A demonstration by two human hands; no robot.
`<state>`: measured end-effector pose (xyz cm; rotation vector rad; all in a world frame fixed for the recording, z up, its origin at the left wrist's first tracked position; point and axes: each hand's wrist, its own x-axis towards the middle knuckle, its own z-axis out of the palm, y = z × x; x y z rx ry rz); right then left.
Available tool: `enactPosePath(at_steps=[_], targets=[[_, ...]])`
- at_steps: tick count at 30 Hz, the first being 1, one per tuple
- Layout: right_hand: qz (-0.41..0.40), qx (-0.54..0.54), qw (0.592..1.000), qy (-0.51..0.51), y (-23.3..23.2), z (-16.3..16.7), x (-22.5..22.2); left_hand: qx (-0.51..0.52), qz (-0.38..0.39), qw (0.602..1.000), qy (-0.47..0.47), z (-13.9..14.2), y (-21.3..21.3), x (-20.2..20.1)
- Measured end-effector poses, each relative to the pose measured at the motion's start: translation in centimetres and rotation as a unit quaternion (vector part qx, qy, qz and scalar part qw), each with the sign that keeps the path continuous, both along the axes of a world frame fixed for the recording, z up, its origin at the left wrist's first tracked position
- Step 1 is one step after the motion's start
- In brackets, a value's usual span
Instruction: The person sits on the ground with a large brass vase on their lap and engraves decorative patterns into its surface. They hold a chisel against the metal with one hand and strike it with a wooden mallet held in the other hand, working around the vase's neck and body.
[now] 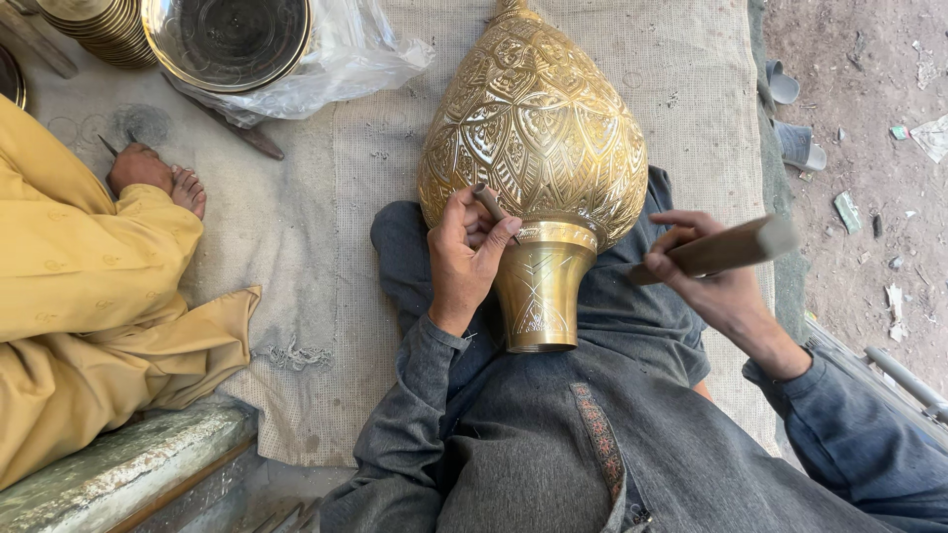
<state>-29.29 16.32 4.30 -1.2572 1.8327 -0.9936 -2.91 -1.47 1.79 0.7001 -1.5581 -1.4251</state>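
A large engraved brass vase (533, 138) lies on its side across my lap, its flared neck (538, 291) pointing toward me. My left hand (462, 255) grips a small dark chisel (491, 205), with the tip set against the rim where neck meets body. My right hand (706, 266) holds a wooden mallet (726, 247) raised to the right of the vase, apart from the chisel.
A person in yellow clothes (89, 296) sits at the left, a hand (138, 166) on the cloth mat (296, 247). Stacked brass plates (109, 30) and a brass bowl (227, 39) on plastic lie at the top left. Sandals (795, 138) and dirt ground are at the right.
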Motion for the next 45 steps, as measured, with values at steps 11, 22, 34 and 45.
enactPosePath(at_steps=[11, 22, 34, 45], targets=[[0.062, 0.088, 0.994, -0.023, -0.4, -4.7, -0.7, 0.037, 0.006, 0.999, 0.036, -1.0, 0.4, 0.1], [0.059, 0.061, 0.996, -0.013, -0.4, -5.8, -1.0, 0.024, 0.008, 0.999, 0.034, -2.2, 1.0, 0.4], [0.143, 0.037, 0.893, 0.425, -3.7, 5.5, -0.6, -0.029, 0.053, 0.998, -0.020, -2.1, 3.1, -0.8], [0.216, -0.022, 0.854, 0.472, -7.3, 12.9, 1.2, -0.049, 0.089, 0.994, -0.035, -2.4, 3.5, -1.4]])
